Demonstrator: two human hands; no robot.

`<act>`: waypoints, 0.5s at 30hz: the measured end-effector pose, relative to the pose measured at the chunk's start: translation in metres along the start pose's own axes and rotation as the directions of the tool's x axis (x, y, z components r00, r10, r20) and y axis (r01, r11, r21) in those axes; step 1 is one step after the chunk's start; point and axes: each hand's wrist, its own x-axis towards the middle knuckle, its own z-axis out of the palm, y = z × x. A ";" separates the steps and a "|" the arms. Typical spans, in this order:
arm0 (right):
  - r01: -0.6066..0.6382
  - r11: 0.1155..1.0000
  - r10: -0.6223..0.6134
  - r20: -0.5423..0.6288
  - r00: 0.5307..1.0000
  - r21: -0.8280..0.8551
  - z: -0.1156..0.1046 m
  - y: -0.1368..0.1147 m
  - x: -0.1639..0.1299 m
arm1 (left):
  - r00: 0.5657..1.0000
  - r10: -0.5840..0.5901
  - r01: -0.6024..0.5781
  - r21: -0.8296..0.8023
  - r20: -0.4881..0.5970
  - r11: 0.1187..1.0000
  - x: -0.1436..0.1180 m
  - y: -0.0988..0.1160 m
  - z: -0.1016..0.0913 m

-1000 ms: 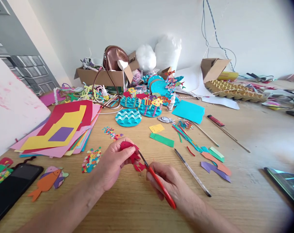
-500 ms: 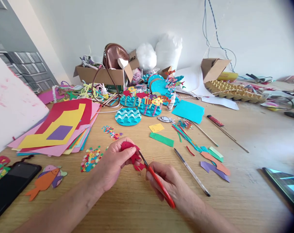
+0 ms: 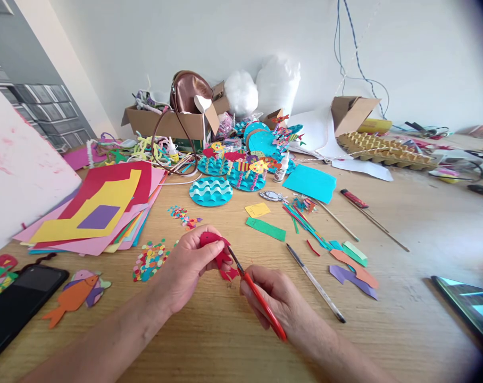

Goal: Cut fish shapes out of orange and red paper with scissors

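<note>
Your left hand point(image 3: 185, 268) pinches red paper fish point(image 3: 214, 246), right hand point(image 3: 279, 300) grips scissors point(image 3: 257, 298); blades near thumb, slip could nick it or tear tail

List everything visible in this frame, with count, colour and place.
red paper fish: one, red, in left grip
scissors: one, red handles, in right grip, blades at the fish
paper stack: one, mixed colours, table left
orange fish cutout: one, near left
phone: one, black, near-left edge
pen: one, grey, right of hands
wave discs: several, teal, centre
cardboard box: one, brown, back
egg tray: one, yellowish, back right
tablet: one, far right
left hand: holds fish
right hand: holds scissors
</note>
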 end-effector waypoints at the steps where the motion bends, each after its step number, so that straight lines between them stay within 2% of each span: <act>1: -0.004 1.000 0.004 0.002 1.000 0.000 0.000 0.000 0.000 | 1.000 -0.003 0.003 0.002 -0.004 1.000 0.000 0.000 0.000; 15: 0.008 1.000 -0.008 -0.012 1.000 0.014 0.001 -0.002 -0.002 | 1.000 -0.008 0.008 0.020 -0.022 1.000 0.000 0.001 0.000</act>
